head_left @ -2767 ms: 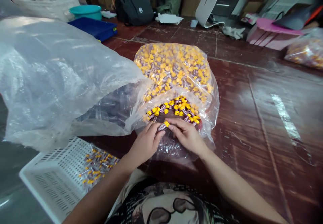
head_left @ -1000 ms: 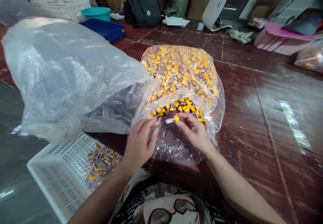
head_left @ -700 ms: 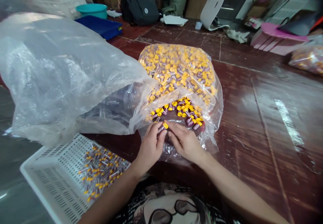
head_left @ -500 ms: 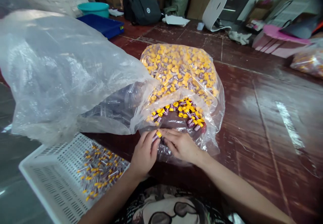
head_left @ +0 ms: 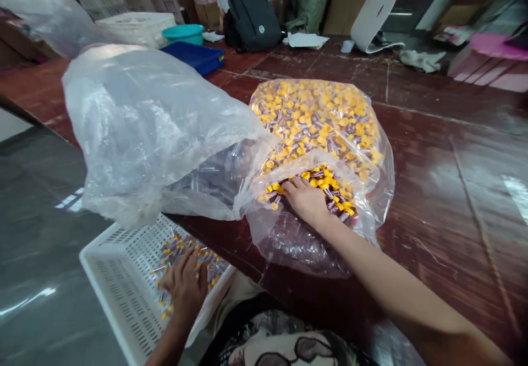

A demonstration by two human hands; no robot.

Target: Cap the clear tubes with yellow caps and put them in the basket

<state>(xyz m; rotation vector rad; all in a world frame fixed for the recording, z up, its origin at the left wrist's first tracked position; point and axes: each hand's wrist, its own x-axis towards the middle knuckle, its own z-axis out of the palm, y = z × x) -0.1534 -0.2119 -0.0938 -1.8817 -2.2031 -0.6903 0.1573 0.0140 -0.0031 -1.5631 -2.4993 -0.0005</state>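
My left hand (head_left: 187, 283) is over the white perforated basket (head_left: 105, 294), fingers spread above clear tubes with yellow caps (head_left: 214, 280). Nothing shows in its grasp. My right hand (head_left: 305, 198) reaches into the mouth of a clear plastic bag (head_left: 383, 157), its fingers among dark patterned pieces with yellow rings (head_left: 340, 201). Its fingertips are partly hidden there, so I cannot tell whether they hold a piece. Many more such pieces fill the bag behind the hand. A large, cloudy plastic bag (head_left: 144, 113) lies to the left, touching the filled one.
The dark red table (head_left: 433, 201) spreads to the right. Toward the back are a blue tray (head_left: 198, 58), a teal basin (head_left: 183, 33), a backpack (head_left: 253, 19), a white curled sheet (head_left: 373, 16) and a pink box (head_left: 490, 69). Part of a person shows behind.
My hands have parted from around a small yellow-ringed piece. The left has gone down to the basket, the right forward into the bag. The view has shifted left.
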